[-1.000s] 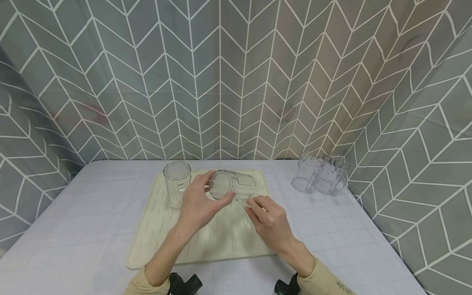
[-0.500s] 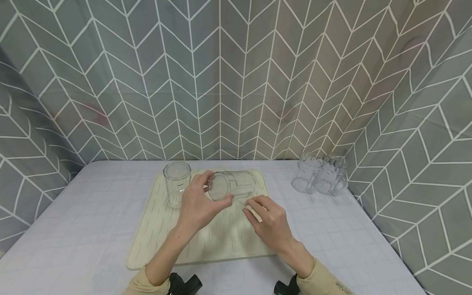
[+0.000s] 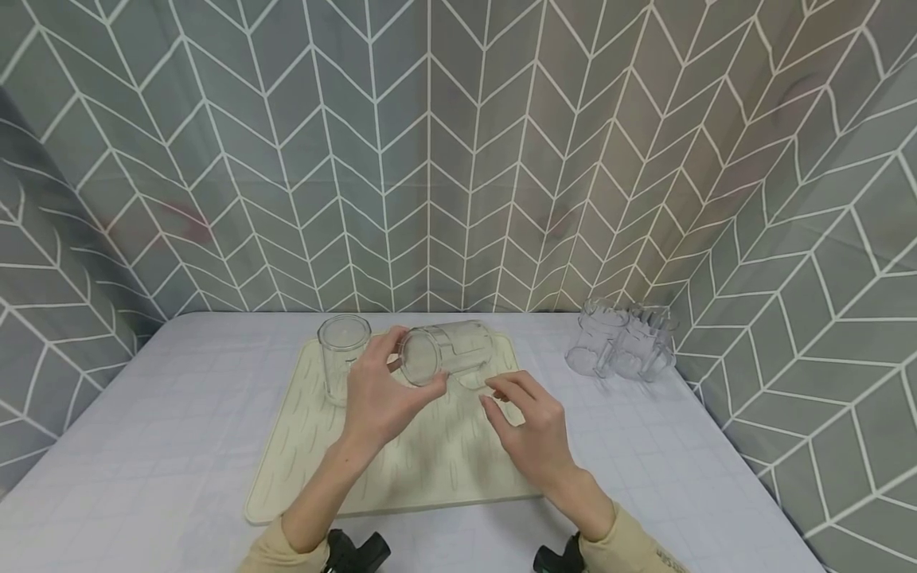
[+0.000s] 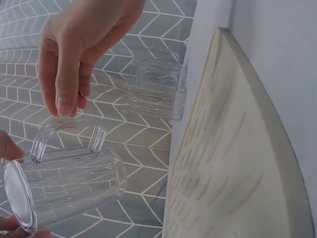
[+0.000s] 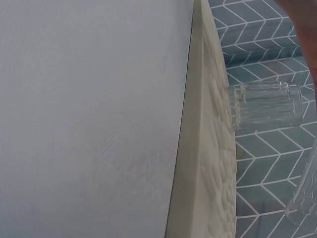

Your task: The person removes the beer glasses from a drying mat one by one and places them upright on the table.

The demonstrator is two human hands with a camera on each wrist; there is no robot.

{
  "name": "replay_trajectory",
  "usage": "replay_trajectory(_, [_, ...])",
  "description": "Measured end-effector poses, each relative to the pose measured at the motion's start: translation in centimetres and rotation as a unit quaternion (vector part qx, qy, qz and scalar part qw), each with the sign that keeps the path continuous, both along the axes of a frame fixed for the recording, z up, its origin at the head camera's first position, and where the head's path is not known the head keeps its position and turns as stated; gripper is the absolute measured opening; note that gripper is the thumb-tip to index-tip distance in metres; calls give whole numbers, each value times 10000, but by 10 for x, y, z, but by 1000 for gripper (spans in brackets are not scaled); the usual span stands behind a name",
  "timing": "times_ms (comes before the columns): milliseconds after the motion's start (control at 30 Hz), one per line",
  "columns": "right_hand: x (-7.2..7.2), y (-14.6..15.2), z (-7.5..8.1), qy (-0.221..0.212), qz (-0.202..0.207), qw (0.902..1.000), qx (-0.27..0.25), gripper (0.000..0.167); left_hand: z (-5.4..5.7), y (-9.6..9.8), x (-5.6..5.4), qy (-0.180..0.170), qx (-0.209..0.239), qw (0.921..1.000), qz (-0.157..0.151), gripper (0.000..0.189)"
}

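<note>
My left hand (image 3: 383, 398) grips a clear glass mug (image 3: 458, 348) around its thick base end. The mug is held on its side above a cream ribbed mat (image 3: 423, 469), its other end pointing right. Its handle (image 4: 99, 136) faces my right hand (image 3: 533, 426). Thumb and index finger of that hand are apart, with the fingertips close to the handle. In the left wrist view the right hand's fingers point down just over the handle. A second glass mug (image 3: 342, 370) stands at the mat's back left, partly behind my left hand.
Several more clear glass mugs (image 3: 595, 342) stand grouped at the table's back right. White cloth (image 3: 165, 446) covers the table around the mat. A grey curtain with white chevron lines (image 3: 458, 159) closes off the back and sides.
The held mug has shifted slightly left and its far end has risen. My right hand's fingers have come off the handle and spread, the hand moving a little right.
</note>
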State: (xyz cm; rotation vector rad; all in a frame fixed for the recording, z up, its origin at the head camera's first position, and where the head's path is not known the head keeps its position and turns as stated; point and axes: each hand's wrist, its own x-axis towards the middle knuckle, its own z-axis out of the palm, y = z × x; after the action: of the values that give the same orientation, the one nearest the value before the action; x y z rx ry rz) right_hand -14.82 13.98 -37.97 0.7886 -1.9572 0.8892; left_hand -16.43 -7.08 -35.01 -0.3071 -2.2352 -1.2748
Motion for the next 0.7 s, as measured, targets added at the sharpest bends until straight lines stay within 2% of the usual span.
replay_trajectory(300, [2,-1,-1,-539,-89,9983,-215,15,-3,1,-2,291,40,9996,32,60])
replay_trajectory(533, [1,-1,-2,-616,-217,9977,-170,13,-4,-1,-4,466,158,9988,41,60])
replay_trajectory(700, [1,-1,-3,-926,-309,9951,-164,9,-3,-2,-4,587,238,9980,24,61])
